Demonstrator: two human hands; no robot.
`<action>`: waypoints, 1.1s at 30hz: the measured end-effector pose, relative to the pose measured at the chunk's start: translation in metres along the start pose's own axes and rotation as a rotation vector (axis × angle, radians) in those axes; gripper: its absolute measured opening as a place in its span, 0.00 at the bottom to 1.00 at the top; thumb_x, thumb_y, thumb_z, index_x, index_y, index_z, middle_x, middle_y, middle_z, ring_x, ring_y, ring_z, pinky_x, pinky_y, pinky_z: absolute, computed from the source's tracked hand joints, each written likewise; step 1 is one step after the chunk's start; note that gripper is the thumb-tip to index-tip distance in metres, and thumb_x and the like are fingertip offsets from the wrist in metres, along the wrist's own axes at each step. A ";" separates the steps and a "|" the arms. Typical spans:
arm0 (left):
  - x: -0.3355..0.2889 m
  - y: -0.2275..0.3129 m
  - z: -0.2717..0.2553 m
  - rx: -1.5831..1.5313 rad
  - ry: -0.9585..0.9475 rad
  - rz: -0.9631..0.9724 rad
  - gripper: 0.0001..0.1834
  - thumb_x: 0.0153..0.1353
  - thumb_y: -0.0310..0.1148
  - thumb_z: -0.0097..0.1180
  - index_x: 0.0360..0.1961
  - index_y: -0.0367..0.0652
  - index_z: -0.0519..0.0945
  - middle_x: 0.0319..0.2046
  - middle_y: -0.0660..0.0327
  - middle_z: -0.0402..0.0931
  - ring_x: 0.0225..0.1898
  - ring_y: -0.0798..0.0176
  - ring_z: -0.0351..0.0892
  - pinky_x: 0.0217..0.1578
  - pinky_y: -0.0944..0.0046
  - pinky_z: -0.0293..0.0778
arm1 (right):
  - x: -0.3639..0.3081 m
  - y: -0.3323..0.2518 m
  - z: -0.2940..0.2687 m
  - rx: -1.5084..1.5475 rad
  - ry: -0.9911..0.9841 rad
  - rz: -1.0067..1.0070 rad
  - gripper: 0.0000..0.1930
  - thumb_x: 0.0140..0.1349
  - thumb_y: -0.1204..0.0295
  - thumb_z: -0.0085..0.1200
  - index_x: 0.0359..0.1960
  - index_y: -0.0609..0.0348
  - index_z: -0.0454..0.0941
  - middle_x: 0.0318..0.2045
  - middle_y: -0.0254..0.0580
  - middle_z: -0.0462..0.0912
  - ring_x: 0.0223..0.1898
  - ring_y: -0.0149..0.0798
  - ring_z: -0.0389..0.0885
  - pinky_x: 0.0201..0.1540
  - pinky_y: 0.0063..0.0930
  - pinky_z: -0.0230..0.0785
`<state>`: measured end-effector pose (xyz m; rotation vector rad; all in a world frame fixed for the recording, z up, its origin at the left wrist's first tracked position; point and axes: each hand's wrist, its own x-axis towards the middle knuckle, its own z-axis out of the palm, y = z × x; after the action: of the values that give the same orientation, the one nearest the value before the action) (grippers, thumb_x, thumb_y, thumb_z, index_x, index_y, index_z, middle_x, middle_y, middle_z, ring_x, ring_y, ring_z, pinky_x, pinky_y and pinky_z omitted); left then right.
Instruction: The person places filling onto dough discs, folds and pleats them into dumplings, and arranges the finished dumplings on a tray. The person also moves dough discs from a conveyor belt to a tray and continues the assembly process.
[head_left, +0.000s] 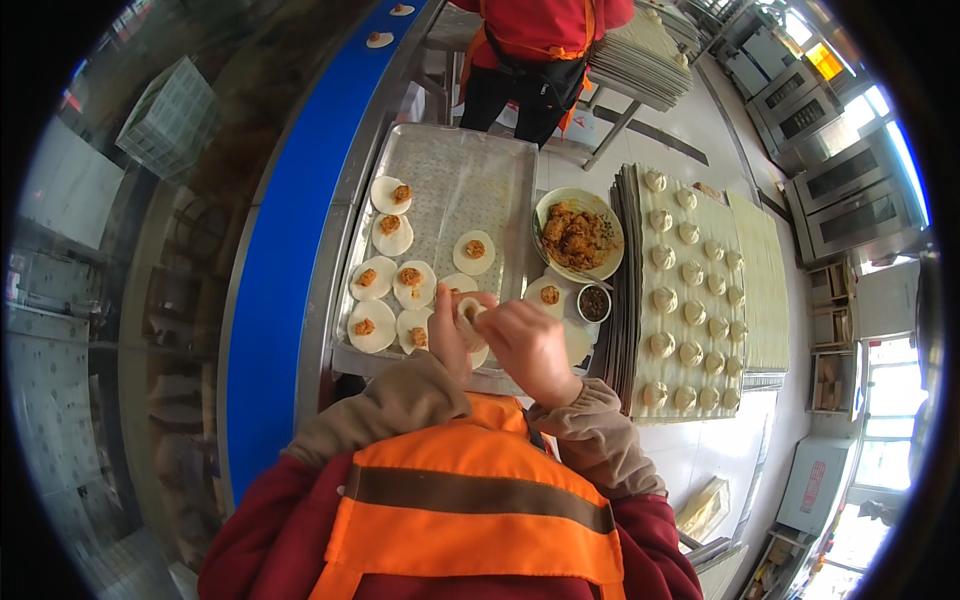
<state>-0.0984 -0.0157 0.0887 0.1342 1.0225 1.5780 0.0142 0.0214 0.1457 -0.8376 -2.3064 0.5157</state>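
While the left hand [449, 335] cups a piece of dough [469, 326] between thumb and curled fingers, seemingly to keep its open top upward, the right hand [528, 345], slightly blurred, pinches the dough's edge from the other side. Just beyond them, round wrappers [357, 338] lie in a single layer on a metal tray [470, 165], filling side up, probably so that each dab stays clear of the next. Beside the tray on the right stand a bowl [543, 212] of reddish filling and a small bowl [594, 303] of dark bits, likely kept there for the right hand's reach. Further right, pleated buns [691, 273] sit apart on stacked boards [757, 285], perhaps against sticking. Along the left runs a blue strip [285, 260]; farthest off stands a co-worker [540, 30] in red.
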 end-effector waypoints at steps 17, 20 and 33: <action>0.030 -0.001 -0.036 0.244 -0.232 -0.202 0.43 0.63 0.68 0.24 0.26 0.40 0.79 0.20 0.63 0.75 0.17 0.69 0.69 0.16 0.71 0.60 | 0.023 0.006 -0.007 0.268 -0.247 0.122 0.06 0.49 0.78 0.60 0.30 0.58 0.79 0.24 0.37 0.77 0.29 0.39 0.77 0.30 0.29 0.71; 0.032 -0.003 -0.039 0.317 -0.169 -0.211 0.44 0.63 0.69 0.24 0.27 0.39 0.80 0.22 0.64 0.75 0.23 0.70 0.70 0.22 0.70 0.63 | 0.029 0.007 -0.011 0.202 -0.431 0.130 0.08 0.50 0.77 0.59 0.33 0.57 0.78 0.27 0.39 0.75 0.29 0.39 0.78 0.30 0.28 0.72; 0.008 0.043 -0.031 0.334 -0.434 -0.380 0.49 0.57 0.75 0.18 0.41 0.41 0.78 0.27 0.63 0.77 0.22 0.72 0.73 0.15 0.72 0.62 | 0.034 0.008 -0.018 0.173 -0.486 -0.048 0.09 0.48 0.76 0.58 0.33 0.54 0.75 0.25 0.36 0.73 0.31 0.40 0.77 0.28 0.32 0.71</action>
<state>-0.1514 -0.0224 0.0951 0.4627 0.8937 0.9697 0.0092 0.0525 0.1687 -0.6203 -2.6563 0.9697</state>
